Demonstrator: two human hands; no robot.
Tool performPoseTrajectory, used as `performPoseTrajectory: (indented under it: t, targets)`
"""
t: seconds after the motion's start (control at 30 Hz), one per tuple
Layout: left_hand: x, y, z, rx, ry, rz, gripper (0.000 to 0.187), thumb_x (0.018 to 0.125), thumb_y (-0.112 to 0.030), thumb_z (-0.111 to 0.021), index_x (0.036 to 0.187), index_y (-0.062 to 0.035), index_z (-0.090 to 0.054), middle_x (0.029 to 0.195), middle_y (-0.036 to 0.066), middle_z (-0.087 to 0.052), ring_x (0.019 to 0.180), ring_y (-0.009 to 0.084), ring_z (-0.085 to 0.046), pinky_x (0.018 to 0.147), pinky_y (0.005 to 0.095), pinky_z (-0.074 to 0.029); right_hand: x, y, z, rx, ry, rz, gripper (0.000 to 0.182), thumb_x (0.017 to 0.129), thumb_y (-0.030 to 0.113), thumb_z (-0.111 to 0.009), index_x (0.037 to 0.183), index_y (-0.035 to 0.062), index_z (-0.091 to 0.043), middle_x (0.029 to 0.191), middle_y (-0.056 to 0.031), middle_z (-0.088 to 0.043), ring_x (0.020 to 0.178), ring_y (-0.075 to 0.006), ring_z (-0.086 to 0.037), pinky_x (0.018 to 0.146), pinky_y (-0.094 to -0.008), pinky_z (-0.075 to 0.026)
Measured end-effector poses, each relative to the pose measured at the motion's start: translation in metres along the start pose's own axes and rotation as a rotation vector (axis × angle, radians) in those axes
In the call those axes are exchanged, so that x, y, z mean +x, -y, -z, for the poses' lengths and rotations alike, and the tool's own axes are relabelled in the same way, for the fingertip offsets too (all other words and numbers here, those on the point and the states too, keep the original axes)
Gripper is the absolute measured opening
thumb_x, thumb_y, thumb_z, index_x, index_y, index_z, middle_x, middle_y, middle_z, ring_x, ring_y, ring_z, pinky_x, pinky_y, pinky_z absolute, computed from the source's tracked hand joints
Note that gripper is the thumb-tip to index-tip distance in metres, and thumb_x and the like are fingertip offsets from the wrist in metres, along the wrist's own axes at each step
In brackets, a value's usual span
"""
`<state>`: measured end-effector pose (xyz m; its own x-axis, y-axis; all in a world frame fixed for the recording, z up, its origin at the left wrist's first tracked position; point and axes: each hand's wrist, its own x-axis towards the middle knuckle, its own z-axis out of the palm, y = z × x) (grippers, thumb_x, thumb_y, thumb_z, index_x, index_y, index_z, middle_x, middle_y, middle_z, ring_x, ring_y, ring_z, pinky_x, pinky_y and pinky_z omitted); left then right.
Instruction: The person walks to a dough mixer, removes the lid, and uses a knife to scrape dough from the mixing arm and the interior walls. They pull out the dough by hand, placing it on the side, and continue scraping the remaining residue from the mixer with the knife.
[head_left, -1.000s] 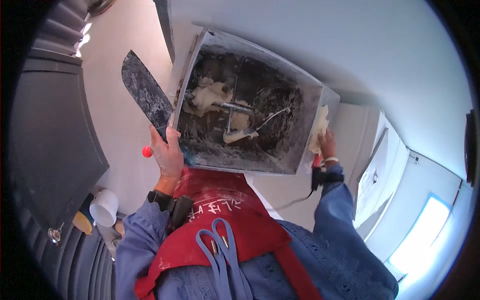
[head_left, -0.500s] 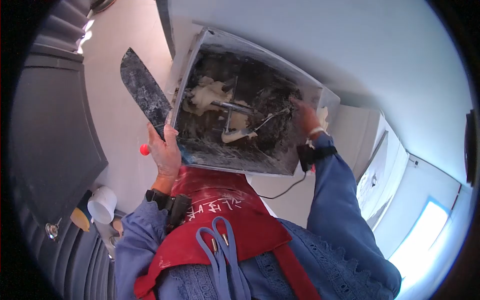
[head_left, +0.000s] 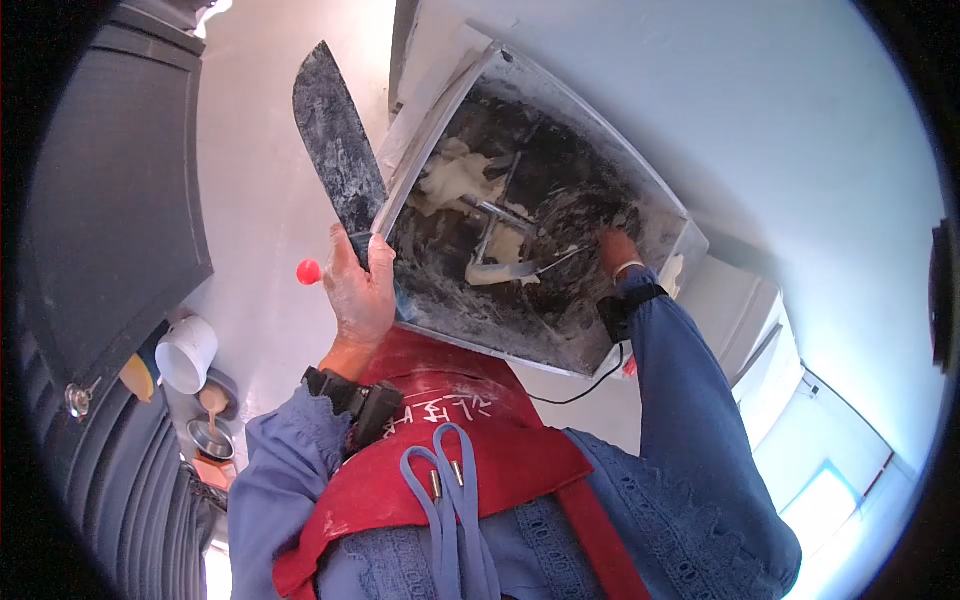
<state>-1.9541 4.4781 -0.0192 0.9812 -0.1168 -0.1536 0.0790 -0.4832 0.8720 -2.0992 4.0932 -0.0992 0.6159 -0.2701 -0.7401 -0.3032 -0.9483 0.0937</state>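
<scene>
My left hand (head_left: 362,290) is wrapped round the handle of a large broad-bladed knife (head_left: 338,140), at the left rim of a metal mixer tub (head_left: 440,122). The blade points up and away outside the tub, dusted with flour. Inside the tub, my right hand (head_left: 619,252) is low near the right wall, fingers curled in; what they hold, if anything, is hidden. Pale dough (head_left: 455,178) clings at the left side of the tub and round the metal mixing bar (head_left: 500,213). More dough coats the bar's lower arm (head_left: 498,273).
A red ball knob (head_left: 309,271) shows left of my left hand. On the lower left are a white bucket (head_left: 187,354), a metal bowl (head_left: 210,438) and a dark door (head_left: 110,190). A black cable (head_left: 575,393) runs below the tub to my right wrist.
The whole view has shifted, so the tub and knife appear farther right. My right hand has drawn in its fingers and sits slightly lower. My left hand keeps hold of the knife.
</scene>
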Motion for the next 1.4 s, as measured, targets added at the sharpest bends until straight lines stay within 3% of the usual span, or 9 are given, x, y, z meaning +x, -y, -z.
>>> performPoseTrajectory:
  t: [0.37,0.47,0.57,0.63,0.87,0.97,1.07,1.13,1.4]
  targets:
    - [-0.002,-0.003,-0.002,0.045,-0.05,-0.038,0.033,0.084,-0.016,-0.049,0.1,0.013,-0.043,0.063,0.015,-0.053,0.059,0.0253,-0.054,0.055,0.0341,-0.042,-0.014,-0.009,0.013,-0.291,-0.097,0.007,0.018,0.076,0.014,-0.05,0.089,0.004,-0.058,0.082,-0.0173,-0.059,0.078,-0.0335,-0.057,0.066,-0.043,-0.046]
    - [-0.002,-0.009,-0.002,-0.001,-0.049,0.022,0.032,0.084,-0.016,-0.049,0.098,0.0123,-0.043,0.064,0.015,-0.053,0.059,0.0253,-0.054,0.057,0.0339,-0.042,-0.019,-0.003,0.036,0.126,-0.406,0.053,0.019,0.077,0.019,-0.052,0.086,0.0042,-0.059,0.081,-0.0161,-0.06,0.076,-0.0316,-0.058,0.065,-0.0407,-0.046]
    - [0.0,-0.014,0.0,-0.053,-0.031,0.022,0.033,0.084,-0.016,-0.05,0.099,0.0121,-0.043,0.063,0.016,-0.052,0.058,0.0273,-0.053,0.056,0.0352,-0.041,0.002,-0.002,0.028,0.502,-0.258,0.15,0.021,0.077,0.022,-0.054,0.088,0.0059,-0.06,0.081,-0.0139,-0.06,0.076,-0.032,-0.058,0.066,-0.0404,-0.045]
    - [-0.001,-0.003,-0.004,-0.023,-0.055,-0.01,0.032,0.083,-0.016,-0.05,0.099,0.0116,-0.043,0.063,0.016,-0.051,0.057,0.0282,-0.052,0.055,0.0359,-0.04,0.021,0.005,0.004,0.248,-0.181,0.365,0.025,0.075,0.024,-0.056,0.093,0.0079,-0.06,0.082,-0.0135,-0.061,0.076,-0.0327,-0.057,0.067,-0.0413,-0.045]
    - [-0.001,-0.005,0.0,0.008,-0.018,-0.002,0.031,0.082,-0.015,-0.051,0.098,0.0102,-0.042,0.066,0.02,-0.05,0.059,0.0317,-0.052,0.054,0.0383,-0.039,0.021,0.044,0.022,-0.072,0.229,0.368,0.023,0.073,0.028,-0.057,0.085,0.0096,-0.064,0.083,-0.0125,-0.061,0.079,-0.031,-0.057,0.069,-0.0417,-0.045]
    - [-0.002,0.004,-0.004,0.0,-0.04,-0.035,0.031,0.082,-0.015,-0.051,0.098,0.0102,-0.042,0.067,0.021,-0.05,0.06,0.0329,-0.052,0.055,0.0388,-0.04,0.025,0.048,0.0,-0.211,0.055,0.289,0.022,0.073,0.027,-0.058,0.083,0.0084,-0.063,0.082,-0.0117,-0.062,0.075,-0.0301,-0.058,0.067,-0.0424,-0.046]
    - [-0.001,0.003,-0.002,-0.01,-0.045,-0.021,0.033,0.081,-0.015,-0.051,0.099,0.0103,-0.043,0.068,0.021,-0.05,0.061,0.0344,-0.052,0.055,0.0394,-0.04,-0.003,0.063,0.005,0.123,0.089,0.467,0.022,0.074,0.023,-0.057,0.087,0.006,-0.061,0.08,-0.0125,-0.061,0.071,-0.0292,-0.059,0.066,-0.0422,-0.046]
    - [-0.001,0.001,-0.002,-0.009,-0.035,-0.001,0.034,0.081,-0.015,-0.052,0.1,0.0104,-0.043,0.068,0.022,-0.05,0.061,0.0353,-0.051,0.056,0.0398,-0.04,-0.044,0.105,0.037,0.688,-0.018,0.259,0.019,0.073,0.014,-0.055,0.088,0.004,-0.061,0.083,-0.017,-0.061,0.076,-0.0342,-0.059,0.066,-0.0423,-0.047]
    - [0.0,0.003,0.0,0.025,-0.013,-0.001,0.035,0.08,-0.015,-0.052,0.102,0.0105,-0.042,0.069,0.023,-0.05,0.062,0.0371,-0.051,0.057,0.0415,-0.039,-0.012,0.128,-0.041,0.233,-0.206,0.397,0.02,0.072,0.01,-0.05,0.088,0.0057,-0.062,0.081,-0.0153,-0.061,0.077,-0.0336,-0.058,0.07,-0.0395,-0.046]
